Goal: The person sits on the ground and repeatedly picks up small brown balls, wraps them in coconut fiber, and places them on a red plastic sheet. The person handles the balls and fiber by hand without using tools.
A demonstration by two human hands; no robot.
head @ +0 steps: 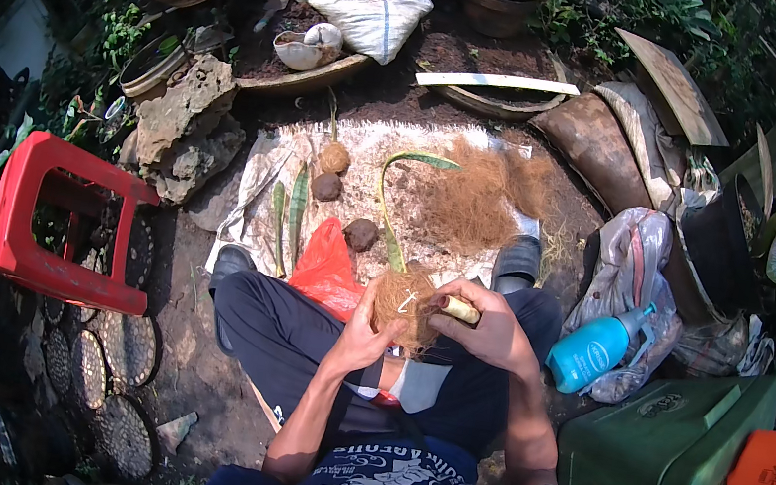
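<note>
My left hand (363, 333) grips a ball wrapped in brown coconut fibre (398, 300), held above my lap. A long, curved snake plant leaf (382, 204) rises from its top, and a few pale strands lie across its side. Against the ball's right side, my right hand (492, 326) pinches a spool of pale thread (459, 309). Beyond my hands lie a dark soil ball (361, 235), a second soil ball (326, 187) and a fibre-wrapped ball (334, 158). Loose coconut fibre (477, 199) is heaped at the right of a white woven sack (388, 141).
A red plastic bag (330, 268) and cut leaves (296, 210) lie near my left knee. At left are a red plastic stool (16, 209) and a rough rock (183, 125). At right stand a blue spray bottle (589, 355), a green box (643, 446) and an orange case (772, 467).
</note>
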